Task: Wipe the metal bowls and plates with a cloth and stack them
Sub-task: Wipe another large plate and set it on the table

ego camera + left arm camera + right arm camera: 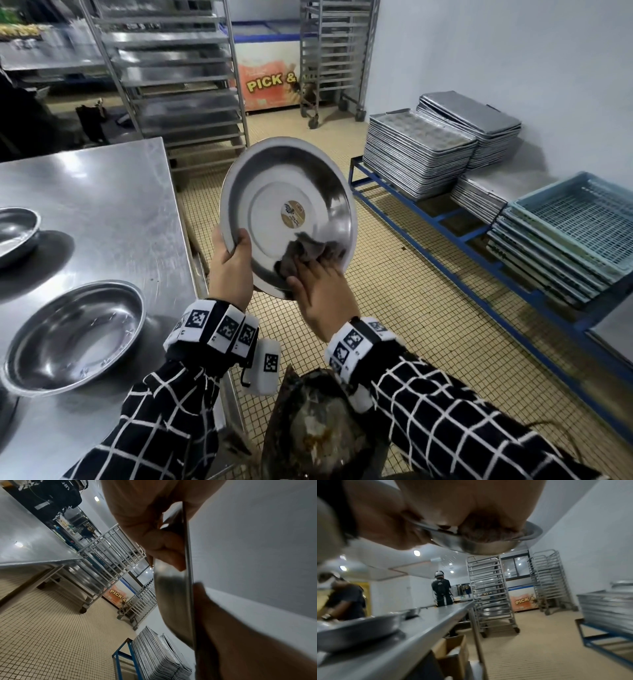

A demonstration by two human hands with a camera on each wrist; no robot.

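Head view: left hand [230, 265] raised beside the steel bench [102, 192], grip closed on the lower-left rim of a round shiny metal plate [286, 212], thumb over the inside edge, plate tilted toward the camera. Right hand [323, 298] presses a crumpled grey cloth [308, 251] into the plate's lower inner face; fingertips buried in cloth, curl hard to judge. Two empty metal bowls [73, 334] on the bench, the farther one cut off at frame edge. Right wrist view blurred.

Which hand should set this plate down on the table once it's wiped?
Probably the left hand: it already grips the plate by its rim, and the steel table lies on that side. The right hand is busy pressing the cloth into the plate.
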